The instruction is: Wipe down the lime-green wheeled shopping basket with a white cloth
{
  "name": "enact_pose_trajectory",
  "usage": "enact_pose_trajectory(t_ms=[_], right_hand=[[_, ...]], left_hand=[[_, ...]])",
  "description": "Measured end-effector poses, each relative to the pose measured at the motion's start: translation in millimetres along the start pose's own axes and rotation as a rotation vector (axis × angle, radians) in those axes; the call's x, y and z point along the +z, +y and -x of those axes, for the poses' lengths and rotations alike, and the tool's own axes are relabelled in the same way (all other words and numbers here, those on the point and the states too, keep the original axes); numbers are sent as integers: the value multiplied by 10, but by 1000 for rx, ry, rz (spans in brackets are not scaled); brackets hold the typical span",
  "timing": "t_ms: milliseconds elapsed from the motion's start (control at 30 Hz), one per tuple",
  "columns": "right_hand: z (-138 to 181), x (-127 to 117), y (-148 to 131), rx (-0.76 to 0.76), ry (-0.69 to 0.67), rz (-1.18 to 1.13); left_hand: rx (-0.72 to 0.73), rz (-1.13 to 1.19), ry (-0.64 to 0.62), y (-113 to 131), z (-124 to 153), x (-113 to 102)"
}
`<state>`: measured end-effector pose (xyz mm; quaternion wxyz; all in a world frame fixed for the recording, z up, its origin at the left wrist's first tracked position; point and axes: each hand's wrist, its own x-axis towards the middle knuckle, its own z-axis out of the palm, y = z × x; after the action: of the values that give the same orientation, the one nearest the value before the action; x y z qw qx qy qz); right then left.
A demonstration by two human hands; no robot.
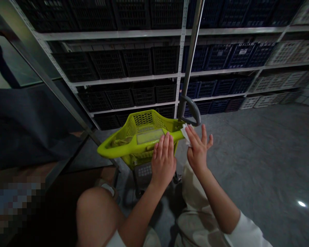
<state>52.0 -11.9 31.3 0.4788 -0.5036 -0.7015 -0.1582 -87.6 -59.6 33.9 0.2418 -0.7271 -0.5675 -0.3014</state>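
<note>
A small lime-green shopping cart (118, 145) with a perforated plastic basket stands in front of my knees. My left hand (164, 159) lies on the cart's handle bar, fingers stretched along its top near a clear rectangular panel (149, 136). At the right end of that handle, my right hand (197, 149) presses a crumpled white tissue (186, 134) against the green plastic. Its thumb and index finger pinch the tissue while the other fingers stick out. Just beyond the tissue are a grey loop (194, 111) and an upright metal pole (191, 51) on the cart.
White metal shelving (134, 80) fills the background, carrying black crates (137, 62), blue crates (218, 56) and white crates (285, 52). A metal frame (59, 92) with dark cloth (23, 127) stands on the left. Grey floor (260, 154) stretches out on the right.
</note>
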Motion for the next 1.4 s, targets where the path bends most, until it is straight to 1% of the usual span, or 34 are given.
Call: enact_pose_trajectory(t_ms=[67, 100, 133, 167, 267, 333, 367, 433, 500, 567, 600, 667, 733, 800, 833, 900, 933, 1000, 1067, 1100, 1167, 1233, 1300, 1367, 1400], right_hand=[[41, -17, -123, -101, -67, -26], [54, -19, -139, -157, -98, -32], [60, -15, -118, -194, -112, -29], [57, -5, -62, -200, -100, -17], [17, 51, 200, -98, -2, 28], [-6, 85, 295, -25, 43, 26], [-6, 95, 283, 4, 50, 19], [19, 95, 142, 23, 52, 5], [68, 79, -71, -28, 11, -10], [113, 66, -220, -123, -50, -23], [126, 65, -236, -164, -70, -21], [125, 81, -140, -207, -64, 2], [92, 114, 59, -180, -9, 30], [49, 145, 224, -95, 65, 37], [32, 153, 254, -45, 93, 33], [23, 143, 184, 9, 107, 17], [32, 129, 97, -3, 86, 4], [67, 96, -103, -74, 12, -23], [102, 76, -219, -154, -55, -32], [111, 77, -217, -179, -70, -24], [104, 99, -97, -192, -41, 7], [73, 134, 89, -138, 36, 37], [39, 153, 204, -42, 89, 46], [26, 139, 166, 16, 83, 32], [31, 119, 95, 9, 58, 21]], left_hand=[[-4, -9, 10, 3, -1, -4], [-5, -16, 13, 0, -1, -9], [-5, -22, 11, -6, 0, -16], [-4, -26, 5, -12, 3, -24], [2, -24, -15, -24, 8, -40], [5, -19, -15, -17, 7, -37], [5, -17, -13, -10, 4, -31], [2, -15, -4, 4, -2, -12], [-1, -7, 12, 8, -6, 6], [-2, 2, 26, -3, -4, 12], [-2, 1, 27, -12, -1, 10], [-2, -10, 20, -31, 6, -3], [-2, -20, 4, -41, 10, -19], [1, -19, -7, -37, 8, -28], [1, -16, -10, -30, 6, -28], [-1, -13, -12, -16, -1, -19], [-2, -12, -11, -12, -3, -12], [-3, -8, 1, -11, -5, 1], [1, -3, 13, -22, -2, 4], [3, -1, 12, -30, 1, 1], [4, 2, -4, -43, 4, -13], [2, 2, -19, -46, 5, -26], [0, 2, -26, -39, 3, -27], [-5, 0, -21, -25, 3, -16], [-9, -1, -18, -20, 3, -9]])
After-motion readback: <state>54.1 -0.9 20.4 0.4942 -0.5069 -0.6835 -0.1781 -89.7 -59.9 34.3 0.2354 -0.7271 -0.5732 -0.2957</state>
